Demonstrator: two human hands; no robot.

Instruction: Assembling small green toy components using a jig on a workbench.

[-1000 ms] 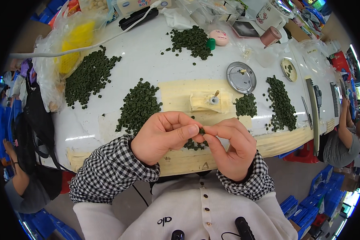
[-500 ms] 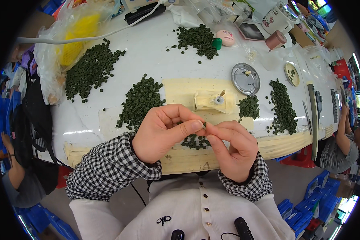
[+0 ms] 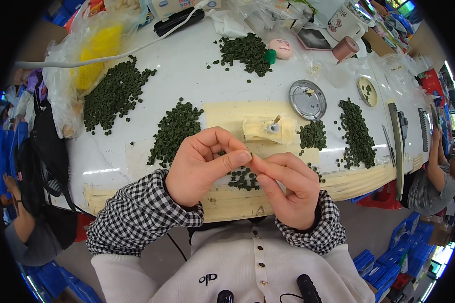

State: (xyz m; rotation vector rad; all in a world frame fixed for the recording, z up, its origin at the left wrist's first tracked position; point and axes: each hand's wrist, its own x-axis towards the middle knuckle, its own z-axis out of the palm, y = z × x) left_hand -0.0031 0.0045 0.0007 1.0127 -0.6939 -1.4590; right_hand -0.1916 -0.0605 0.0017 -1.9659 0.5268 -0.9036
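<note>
Between the fingertips of my two hands is a small dark green disc [image 3: 251, 155], seen edge-on and mostly covered. The thumb and forefinger of my left hand [image 3: 199, 166] pinch it. My right hand [image 3: 293, 189] meets it from the other side with its forefinger tip, its other fingers curled in. Below the fingers lies a small heap of like green discs [image 3: 243, 179]. A larger heap [image 3: 174, 129] spreads beyond my left hand. Just past the hands stands a taped cream block [image 3: 255, 132] with a white nub and a short upright peg.
More green discs lie in heaps at the far left [image 3: 116, 91], the back [image 3: 243, 53] and the right [image 3: 358, 136]. A round metal lid [image 3: 296, 108], a shallow dish [image 3: 368, 92], tweezers [image 3: 388, 144], a thread spool [image 3: 345, 49] and a mug [image 3: 346, 22] sit on the right.
Both hands have shifted slightly left, the disc still between the fingertips. The right thumb now sits a little lower, apart from its forefinger. The whole view has tilted a little.
</note>
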